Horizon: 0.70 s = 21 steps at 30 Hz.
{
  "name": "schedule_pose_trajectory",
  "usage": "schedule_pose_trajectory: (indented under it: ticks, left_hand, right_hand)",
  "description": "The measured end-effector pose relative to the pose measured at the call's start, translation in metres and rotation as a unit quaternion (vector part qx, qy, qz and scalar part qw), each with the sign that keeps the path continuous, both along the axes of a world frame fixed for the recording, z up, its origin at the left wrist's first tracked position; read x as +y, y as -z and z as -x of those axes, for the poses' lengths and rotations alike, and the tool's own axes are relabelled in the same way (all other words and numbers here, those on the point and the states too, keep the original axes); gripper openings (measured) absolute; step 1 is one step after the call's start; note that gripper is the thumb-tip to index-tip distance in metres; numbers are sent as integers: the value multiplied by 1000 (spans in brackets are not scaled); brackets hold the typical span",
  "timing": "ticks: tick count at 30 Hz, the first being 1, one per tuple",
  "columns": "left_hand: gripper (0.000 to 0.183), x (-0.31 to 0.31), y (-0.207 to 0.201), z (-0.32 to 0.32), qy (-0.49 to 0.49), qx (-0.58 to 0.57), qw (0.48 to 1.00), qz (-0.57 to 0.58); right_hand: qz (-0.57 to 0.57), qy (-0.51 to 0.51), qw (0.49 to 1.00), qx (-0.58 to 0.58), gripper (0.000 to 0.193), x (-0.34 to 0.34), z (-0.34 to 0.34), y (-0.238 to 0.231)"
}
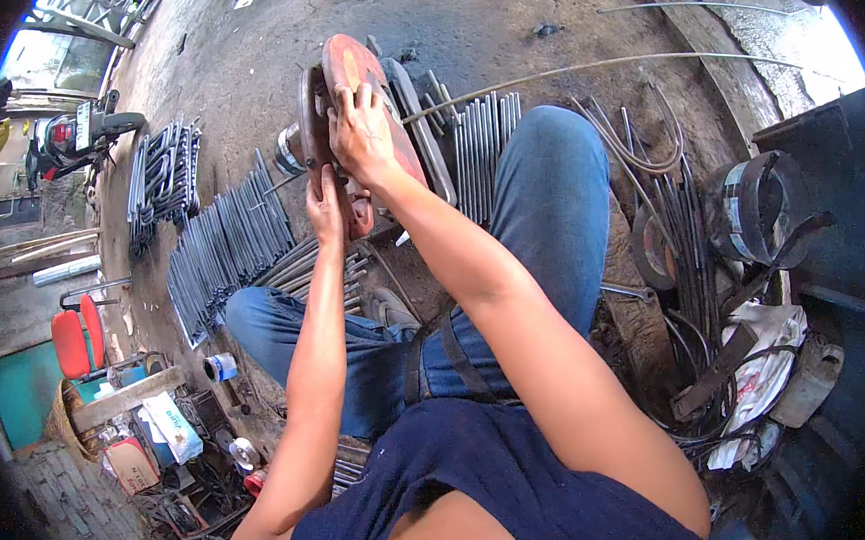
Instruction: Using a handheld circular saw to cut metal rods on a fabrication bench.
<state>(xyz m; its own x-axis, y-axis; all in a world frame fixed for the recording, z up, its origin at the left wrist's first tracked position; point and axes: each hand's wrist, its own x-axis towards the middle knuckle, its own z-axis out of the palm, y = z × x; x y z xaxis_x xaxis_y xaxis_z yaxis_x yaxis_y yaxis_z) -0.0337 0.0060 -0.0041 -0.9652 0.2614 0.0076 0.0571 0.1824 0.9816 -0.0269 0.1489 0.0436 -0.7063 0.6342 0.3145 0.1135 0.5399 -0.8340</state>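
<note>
In front of my knees stands a worn red-orange metal piece [401,150] with rounded ends; its exact kind does not show. Beside it on the left is a dark upright plate [313,116]. My right hand [364,140] lies over the red piece, fingers bent over its left edge. Lower down, my left hand [327,211] grips near the gap between the two, its thumb up and most other fingers hidden. A long thin rod [567,72] runs from the red piece's right side toward the upper right.
Bundles of cut metal rods [229,241] lie left of the piece, more rods [483,148] right of it. Bent bars [165,176] are stacked farther left. A tin can [221,367] stands by my left knee. Long rods [691,228] and a metal drum [758,208] are at right.
</note>
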Motion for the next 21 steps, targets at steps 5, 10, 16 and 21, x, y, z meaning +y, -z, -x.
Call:
schedule_pose_trajectory:
  ticks: [5, 10, 16, 21]
  left_hand:
    - [49, -1, -4, -1, -42, -8, 998, 43]
    - [48, 0, -2, -1, -50, 11, 997, 57]
    - [44, -6, 8, 3, -27, -15, 996, 80]
    - [45, -7, 24, -4, -45, -5, 996, 80]
  right_hand:
    - [-9, 14, 1000, 11, 49, -1, -2, -1]
    - [-6, 9, 1000, 16, 52, 0, -2, 1]
    - [-32, 21, 999, 19, 55, -2, 2, 12]
    - [-66, 30, 997, 17, 55, -5, 1, 24]
